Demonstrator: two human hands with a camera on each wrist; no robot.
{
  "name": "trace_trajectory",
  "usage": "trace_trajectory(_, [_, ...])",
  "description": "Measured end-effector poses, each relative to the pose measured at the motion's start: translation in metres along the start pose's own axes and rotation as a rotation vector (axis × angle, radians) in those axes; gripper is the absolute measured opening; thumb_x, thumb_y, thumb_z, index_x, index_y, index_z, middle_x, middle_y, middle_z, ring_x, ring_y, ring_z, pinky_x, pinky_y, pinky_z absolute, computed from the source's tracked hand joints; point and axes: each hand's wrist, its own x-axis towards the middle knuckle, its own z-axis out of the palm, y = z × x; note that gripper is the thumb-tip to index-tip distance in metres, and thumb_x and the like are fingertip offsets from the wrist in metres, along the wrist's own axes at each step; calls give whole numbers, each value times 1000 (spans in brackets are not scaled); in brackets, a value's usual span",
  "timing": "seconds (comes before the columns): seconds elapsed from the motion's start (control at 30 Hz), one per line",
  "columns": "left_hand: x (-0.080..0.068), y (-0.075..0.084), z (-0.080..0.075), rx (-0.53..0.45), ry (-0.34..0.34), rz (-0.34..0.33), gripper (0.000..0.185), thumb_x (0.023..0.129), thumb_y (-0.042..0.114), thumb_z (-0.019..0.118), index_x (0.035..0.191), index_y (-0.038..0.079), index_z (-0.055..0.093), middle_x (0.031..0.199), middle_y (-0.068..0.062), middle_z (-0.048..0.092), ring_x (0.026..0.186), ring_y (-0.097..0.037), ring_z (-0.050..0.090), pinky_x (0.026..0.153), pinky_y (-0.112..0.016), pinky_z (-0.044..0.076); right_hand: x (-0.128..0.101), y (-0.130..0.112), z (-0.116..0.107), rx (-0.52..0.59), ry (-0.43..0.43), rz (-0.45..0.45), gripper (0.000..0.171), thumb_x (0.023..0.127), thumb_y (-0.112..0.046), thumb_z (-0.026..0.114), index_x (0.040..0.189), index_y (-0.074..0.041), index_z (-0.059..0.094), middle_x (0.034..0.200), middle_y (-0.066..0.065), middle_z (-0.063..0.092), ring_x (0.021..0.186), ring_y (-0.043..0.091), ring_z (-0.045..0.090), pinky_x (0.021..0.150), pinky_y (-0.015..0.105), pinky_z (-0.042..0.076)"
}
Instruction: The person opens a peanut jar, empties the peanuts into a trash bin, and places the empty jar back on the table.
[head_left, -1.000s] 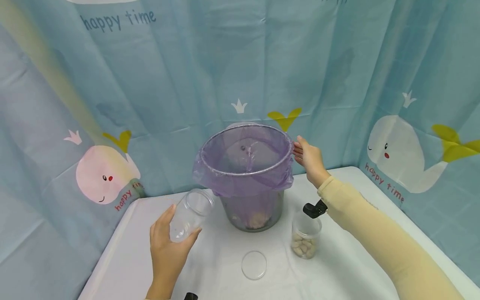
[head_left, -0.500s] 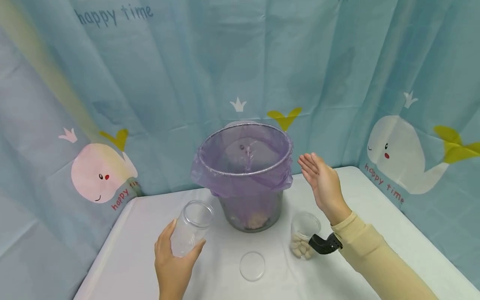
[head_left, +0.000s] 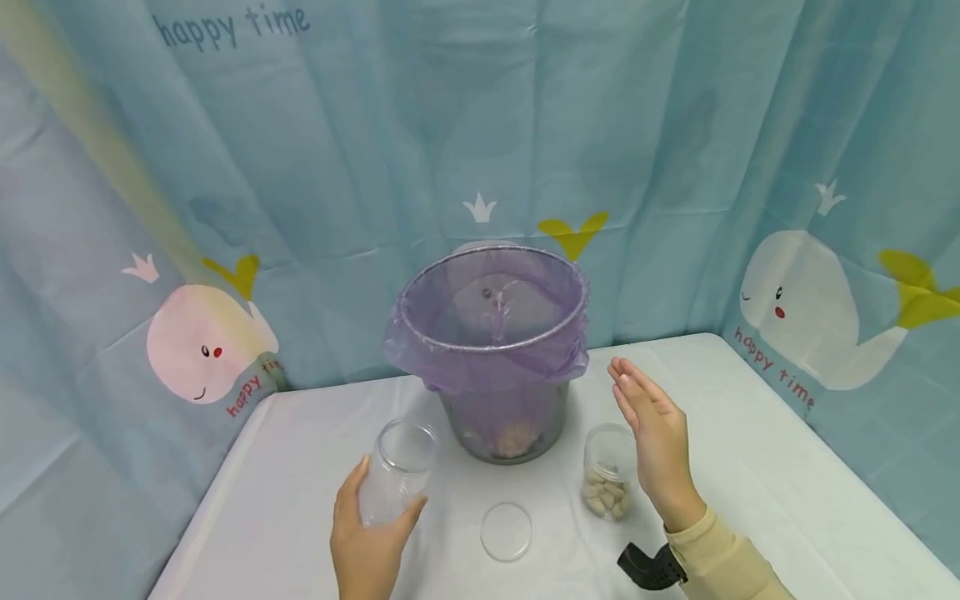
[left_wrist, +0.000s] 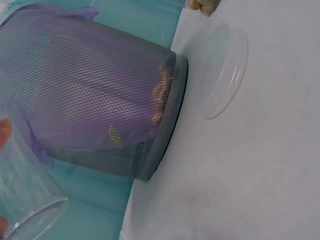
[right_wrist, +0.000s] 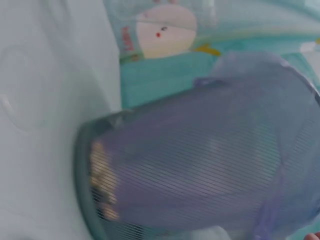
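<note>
Clear empty jar point(head_left: 395, 471) in left hand point(head_left: 371, 546)

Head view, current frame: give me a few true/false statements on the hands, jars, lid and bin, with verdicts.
1. The left hand grips an empty clear jar. True.
2. The right hand holds the jar of nuts. False: it is held flat and open beside that jar, holding nothing.
3. The clear lid lies flat on the table. True.
4. The mesh bin has no liner. False: a purple bag lines it and folds over the rim.
</note>
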Motion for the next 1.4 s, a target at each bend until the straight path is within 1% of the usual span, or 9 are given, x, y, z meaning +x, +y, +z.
trace_trajectory(0.13, [-9,1,1,1,0,-62,91,63,11,94,142,19,50,140,-16,55,124,-44,53,93,-71,45,-21,10,5,-98,-16,-28,43,104,-17,52,142,3,50,135,-11,63,127,-4,56,106,13,43])
trace_trajectory(0.27, [-14,0,5,-3,-13,-88,90,64,12,94,142,18,51,141,-15,55,123,-43,54,93,-69,46,-39,22,13,-178,-71,-3,41,102,-14,56,140,-1,53,144,1,58,130,-4,52,105,9,43])
trace_trajectory(0.43, [-20,-2,7,-2,-5,-95,90,62,13,94,141,15,52,140,-17,56,124,-46,53,93,-72,45,-58,41,21,-232,-186,82,48,97,-13,63,141,2,51,151,12,48,141,17,45,105,10,42])
trace_trajectory(0.57, [-24,-3,6,-16,-10,-115,91,62,13,95,141,15,52,140,-17,56,124,-46,53,93,-71,46,-68,56,28,-193,-246,159,55,92,-10,68,141,4,49,151,17,47,143,32,40,109,17,41])
trace_trajectory(0.67, [-26,-4,8,-25,-25,-117,91,62,13,95,142,16,51,141,-15,56,124,-44,53,93,-70,46,-72,67,32,-178,-273,206,56,90,-10,71,140,4,50,150,19,48,143,35,41,112,25,40])
trace_trajectory(0.8, [-29,-5,10,-32,-46,-118,91,61,13,95,141,17,52,141,-14,55,126,-43,53,97,-69,45,-74,79,33,-219,-311,244,59,86,-12,76,137,3,54,149,19,49,143,37,42,114,32,40])
trace_trajectory(0.97, [-33,-6,14,-24,-47,-93,90,59,12,95,139,17,54,140,-15,56,128,-45,51,102,-70,42,-73,89,29,-279,-416,297,68,83,-19,80,139,5,51,150,25,46,143,42,40,115,38,38])
trace_trajectory(1.17, [-38,-7,15,-10,-55,-95,90,58,14,96,138,17,54,137,-16,57,127,-44,52,101,-69,42,-71,101,23,-441,-551,283,76,80,-30,83,139,6,50,144,26,52,132,42,52,111,50,43])
trace_trajectory(1.4, [-41,-8,16,-21,-68,-116,91,57,16,97,138,19,55,137,-16,58,127,-42,53,102,-65,42,-72,108,23,-529,-611,285,88,74,-35,87,140,7,48,143,28,51,133,46,49,110,53,43])
